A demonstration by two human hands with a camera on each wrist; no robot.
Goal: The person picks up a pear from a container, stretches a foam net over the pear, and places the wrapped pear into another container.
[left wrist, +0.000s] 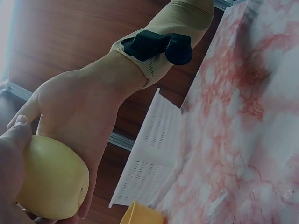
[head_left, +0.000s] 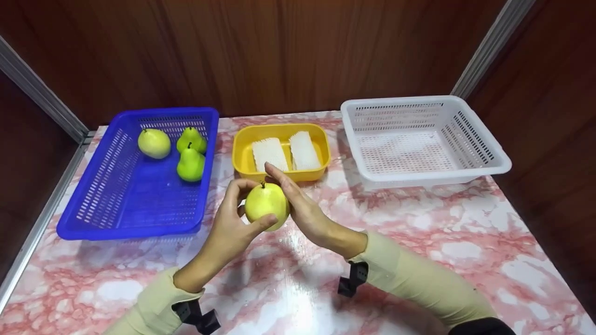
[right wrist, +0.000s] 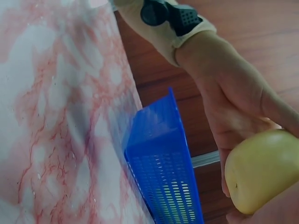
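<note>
In the head view, a round yellow pear [head_left: 267, 204] with a short dark stem is held above the table, in front of the yellow tray. My left hand [head_left: 233, 221] grips it from the left, thumb across the near side and fingers curled around the back. Against its right side lies my right hand [head_left: 309, 214], with fingers extended and pointing up and away. The left wrist view shows the pear [left wrist: 53, 177] against the right palm. In the right wrist view, the pear [right wrist: 261, 168] partly hides the left fingers.
On the left a blue basket [head_left: 139, 230] holds a yellow pear [head_left: 154, 143] and two green pears [head_left: 191, 164]. At the back middle, the yellow tray [head_left: 279, 176] contains two white foam net sleeves [head_left: 305, 151]. A white basket [head_left: 428, 176] stands at the back right.
</note>
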